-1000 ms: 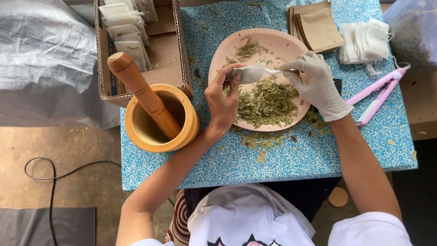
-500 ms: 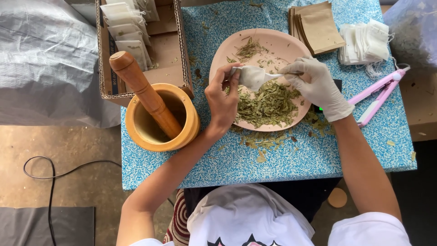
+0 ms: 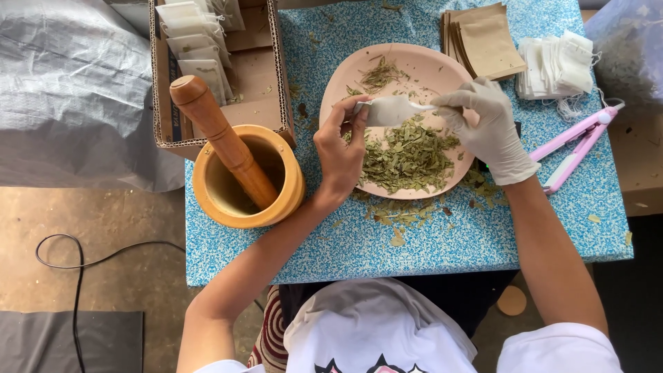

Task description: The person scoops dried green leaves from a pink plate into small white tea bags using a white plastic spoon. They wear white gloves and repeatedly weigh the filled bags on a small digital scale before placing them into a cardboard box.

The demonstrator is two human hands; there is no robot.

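Observation:
My bare left hand [image 3: 340, 148] pinches a small white tea bag [image 3: 388, 110] above a pink plate [image 3: 442, 69]. My right hand [image 3: 487, 128], in a white glove, grips a white spoon [image 3: 423, 107] whose tip goes into the bag's mouth. A heap of crushed dried green leaves [image 3: 407, 155] lies on the plate just below both hands. More leaf crumbs are scattered on the blue speckled table [image 3: 449, 242] at the plate's near edge.
A wooden mortar [image 3: 293, 186] with a pestle [image 3: 221, 141] stands left of the plate. Behind it is a cardboard box [image 3: 259, 83] with filled tea bags [image 3: 197, 48]. Brown paper pouches [image 3: 487, 41], empty white bags [image 3: 556, 62] and a pink sealer [image 3: 573, 145] lie at the right.
The spoon dipped toward the bag and levelled again; the bag tilted down, then back up. Both hands stayed over the plate, shifting only slightly.

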